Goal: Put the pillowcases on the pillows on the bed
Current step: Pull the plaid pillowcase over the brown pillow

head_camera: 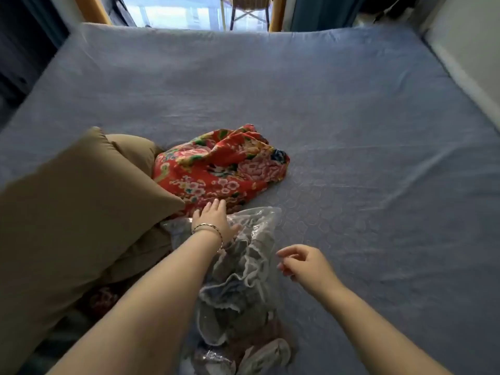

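A bare tan pillow (75,201) leans at the left of the bed, with a second tan pillow (135,150) behind it. A crumpled red floral pillowcase (219,169) lies just to their right. My left hand (213,223), with a bracelet at the wrist, reaches forward with straight fingers whose tips touch the floral fabric's near edge. Under that wrist lies a clear plastic bag (243,280) stuffed with grey frilled fabric. My right hand (303,262) hovers beside the bag, fingers loosely curled and holding nothing.
The blue sheet (351,131) covers the whole mattress. A wall (473,63) runs along the right side. Beyond the far edge stand wooden posts and a chair (249,9) by a bright window. Dark curtains hang at the left.
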Demonstrator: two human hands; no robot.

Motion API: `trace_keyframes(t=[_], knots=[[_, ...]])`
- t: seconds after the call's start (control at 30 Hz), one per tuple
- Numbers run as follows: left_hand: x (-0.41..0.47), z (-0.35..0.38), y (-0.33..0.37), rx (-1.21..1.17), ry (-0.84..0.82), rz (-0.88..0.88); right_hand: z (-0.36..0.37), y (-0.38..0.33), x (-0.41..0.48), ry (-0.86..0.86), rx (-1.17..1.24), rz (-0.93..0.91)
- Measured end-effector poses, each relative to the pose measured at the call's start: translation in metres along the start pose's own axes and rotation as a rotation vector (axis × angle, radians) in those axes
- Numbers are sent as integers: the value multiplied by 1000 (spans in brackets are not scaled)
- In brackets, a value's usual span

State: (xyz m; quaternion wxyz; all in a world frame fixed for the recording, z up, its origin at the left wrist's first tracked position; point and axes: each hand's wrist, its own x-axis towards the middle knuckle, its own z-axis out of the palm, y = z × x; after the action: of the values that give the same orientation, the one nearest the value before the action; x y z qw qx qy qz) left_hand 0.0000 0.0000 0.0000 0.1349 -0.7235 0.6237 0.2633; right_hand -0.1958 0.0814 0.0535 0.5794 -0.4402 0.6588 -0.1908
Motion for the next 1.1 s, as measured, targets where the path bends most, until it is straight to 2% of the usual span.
trace_keyframes(t=[0.1, 0.2, 0.3, 0.37, 0.4, 0.5, 0.6, 0.73, 0.8, 0.9, 0.97, 1.1], knots=[[10, 5, -2, 135, -142, -43, 11, 13, 7, 46, 13, 39], [0, 10, 2, 145, -111, 10, 16, 24, 5, 85, -6, 61], [-19, 10, -1, 62, -97, 116, 12, 24, 0, 205, -7, 90], [-37, 5, -8, -72, -57, 198, 7, 20, -3, 265, 51, 100], [-50, 2, -11, -144, -88, 241, 4, 17, -7, 267, 82, 94], [-87, -3, -17, -386, -339, 318, -3, 14, -14, 170, 186, 80], [-125, 1, -21, -385, -460, 340, -3, 18, -25, -15, 224, 66], [-180, 5, -13, -132, -355, 338, -4, 24, -54, -7, 206, -64], [-207, 4, 0, -178, -282, 325, -7, 24, -79, -71, 207, -94], [-235, 18, 28, -263, -171, 409, -13, 27, -120, -206, 138, -158], [-250, 36, 48, -423, -139, 439, -17, 31, -139, -191, 136, -189], [-278, 64, 69, -982, -2, 311, -32, 40, -167, -138, 172, -211]])
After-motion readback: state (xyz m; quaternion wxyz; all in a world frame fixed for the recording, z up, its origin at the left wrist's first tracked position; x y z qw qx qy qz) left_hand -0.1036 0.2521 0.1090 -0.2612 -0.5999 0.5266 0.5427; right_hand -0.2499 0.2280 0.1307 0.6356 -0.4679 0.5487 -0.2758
